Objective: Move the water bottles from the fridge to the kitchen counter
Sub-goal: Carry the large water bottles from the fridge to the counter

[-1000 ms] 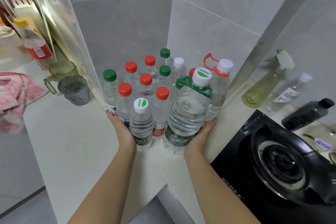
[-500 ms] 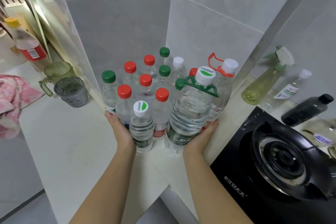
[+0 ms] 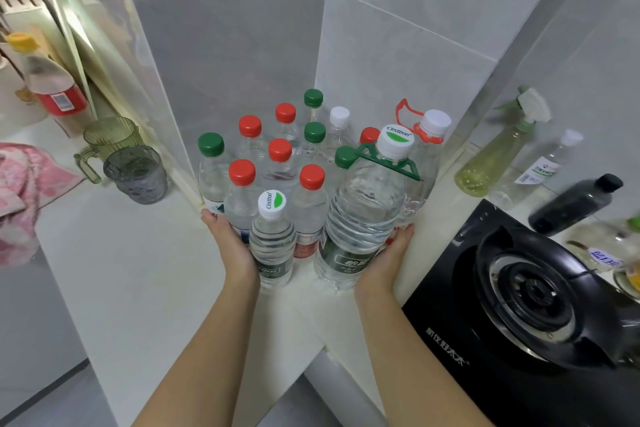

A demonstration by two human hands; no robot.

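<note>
Two hands: they flank the near side of the bottle cluster, palms turned inward.
Left hand (image 3: 228, 239): fingers straight, palm pressed against the small white-capped bottle (image 3: 272, 239) and the bottles behind it.
Right hand (image 3: 384, 253): fingers straight, laid flat against the lower side of the large green-handled bottle (image 3: 360, 218).
Water bottles (image 3: 280, 163): upright, packed together in the desk's inner corner against the grey tiled walls, with red, green and white caps.
Red-handled bottle (image 3: 426, 156): large, at the cluster's right rear, beside the wall.
Desk (image 3: 121, 270): pale, L-shaped.
Gas stove (image 3: 526, 298): black, at the desk's right near edge, just beside the right hand.
Cups: a green mug (image 3: 110, 139) and a grey tumbler (image 3: 138, 173) close together by the left wall.
Spray bottle (image 3: 495, 156): at the right back edge.
</note>
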